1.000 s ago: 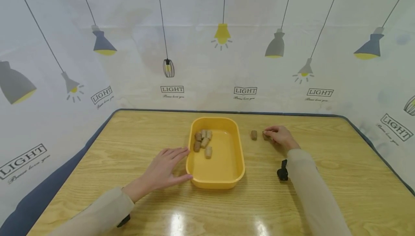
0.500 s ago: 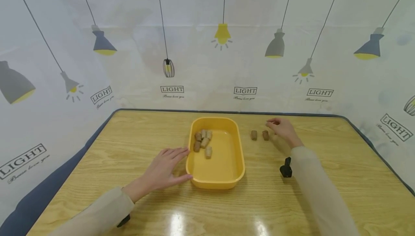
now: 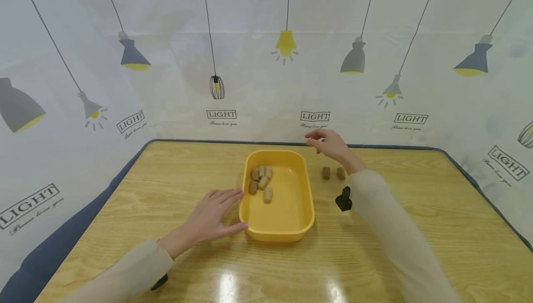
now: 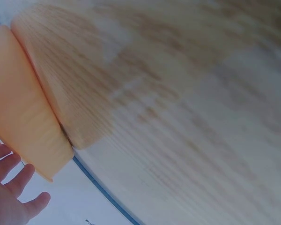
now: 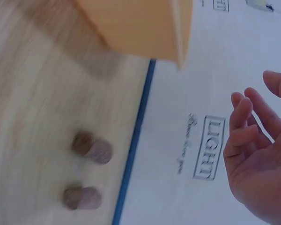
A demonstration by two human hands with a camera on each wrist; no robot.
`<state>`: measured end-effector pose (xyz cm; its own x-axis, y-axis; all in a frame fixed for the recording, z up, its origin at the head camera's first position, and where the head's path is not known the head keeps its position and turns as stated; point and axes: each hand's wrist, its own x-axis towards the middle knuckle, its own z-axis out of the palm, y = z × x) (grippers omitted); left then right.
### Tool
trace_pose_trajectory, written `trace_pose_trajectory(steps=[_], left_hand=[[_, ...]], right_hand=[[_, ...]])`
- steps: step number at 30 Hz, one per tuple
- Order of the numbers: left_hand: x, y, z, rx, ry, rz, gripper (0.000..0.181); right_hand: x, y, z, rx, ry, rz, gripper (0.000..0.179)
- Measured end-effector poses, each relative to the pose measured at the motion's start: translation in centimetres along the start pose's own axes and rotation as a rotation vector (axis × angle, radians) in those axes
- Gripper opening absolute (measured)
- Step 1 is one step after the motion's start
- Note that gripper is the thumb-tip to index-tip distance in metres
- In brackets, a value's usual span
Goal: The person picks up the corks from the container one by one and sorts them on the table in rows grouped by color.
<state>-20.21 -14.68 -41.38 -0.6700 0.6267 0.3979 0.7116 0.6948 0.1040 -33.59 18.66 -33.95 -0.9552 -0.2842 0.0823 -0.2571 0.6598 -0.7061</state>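
My left hand (image 3: 211,217) rests with fingers and thumb spread along the left rim of a yellow plastic tub (image 3: 276,236). Inside the tub, toward its left side, lie several small cork-like cylinders (image 3: 263,182), some light tan and some brown. My right hand (image 3: 331,145) is raised above the table beyond the tub's far right corner, its fingers loosely bent. In the right wrist view nothing shows between those fingers. Two brown cork-like cylinders, one at the left (image 3: 326,173) and one at the right (image 3: 341,173), lie side by side on the table, right of the tub.
The wood-grain table (image 3: 175,173) has a dark blue border at its back edge (image 3: 200,141). Behind it stands a pale wall covering (image 3: 258,76) printed with lamps. A black wrist device (image 3: 344,199) sticks out beside the right sleeve.
My right hand has let go of the right-hand brown cylinder, risen, and moved left toward the tub. That cylinder stays on the table. The left hand and tub have not moved.
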Motion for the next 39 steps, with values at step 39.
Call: trace_pose_trajectory(steps=[39], left_hand=[[0.0,0.0,-0.2,-0.030,-0.019,-0.016,0.079]], right_hand=[[2.5,-4.3,11.9,0.025,-0.342,-0.077,0.046]])
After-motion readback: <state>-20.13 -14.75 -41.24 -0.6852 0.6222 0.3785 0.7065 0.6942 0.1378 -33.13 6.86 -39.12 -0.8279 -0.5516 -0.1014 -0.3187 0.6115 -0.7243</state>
